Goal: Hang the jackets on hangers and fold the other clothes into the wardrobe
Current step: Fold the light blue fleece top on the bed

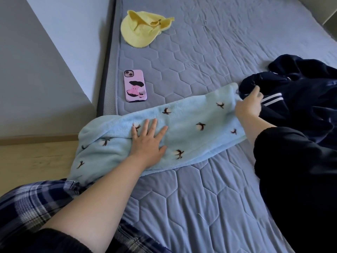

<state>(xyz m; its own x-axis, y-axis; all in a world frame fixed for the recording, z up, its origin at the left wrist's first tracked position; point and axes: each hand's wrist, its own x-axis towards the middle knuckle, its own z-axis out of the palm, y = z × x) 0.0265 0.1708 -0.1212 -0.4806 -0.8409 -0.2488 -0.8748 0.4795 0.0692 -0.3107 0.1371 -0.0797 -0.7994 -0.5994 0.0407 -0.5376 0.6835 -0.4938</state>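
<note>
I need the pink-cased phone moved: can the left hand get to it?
Probably yes: the left hand rests flat on the light blue fleece garment; only bare quilted mattress lies between it and the phone.

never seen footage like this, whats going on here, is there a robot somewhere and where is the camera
There is no robot here. A single camera is worn on a person's head and looks down, so the two bare arms you see are that person's own. They are working at a quilted grey-blue mattress. The left hand lies flat, fingers spread, on a light blue fleece garment stretched across the bed. The right hand seems to grip that garment's other end, right beside a dark navy garment with white stripes. Further away lie a phone in a pink case and a yellow hat, both untouched.
</note>
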